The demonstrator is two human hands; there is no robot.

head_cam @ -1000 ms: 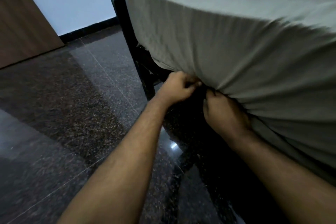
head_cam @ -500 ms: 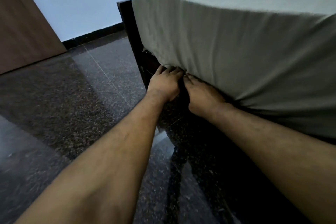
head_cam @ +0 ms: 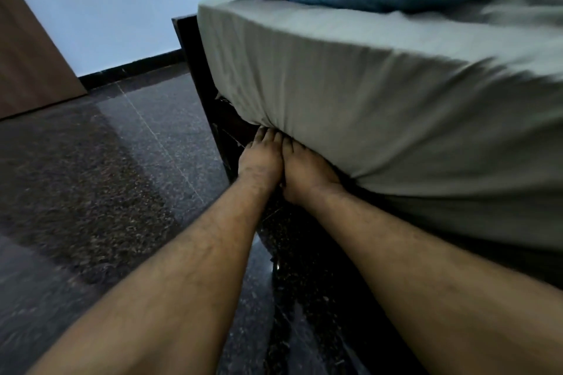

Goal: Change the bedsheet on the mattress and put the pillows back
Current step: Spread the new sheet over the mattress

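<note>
Our left hand (head_cam: 260,158) and right hand (head_cam: 301,172), fingers straight, side by side, tucking grey bedsheet (head_cam: 350,94) beneath mattress corner to anchor it

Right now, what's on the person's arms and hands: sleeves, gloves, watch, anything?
Nothing worn that shows. The left hand and right hand are bare, with no gloves and no ring or watch visible. Both forearms are uncovered up to the frame edge, with visible hair. No sleeve enters the view.
</note>
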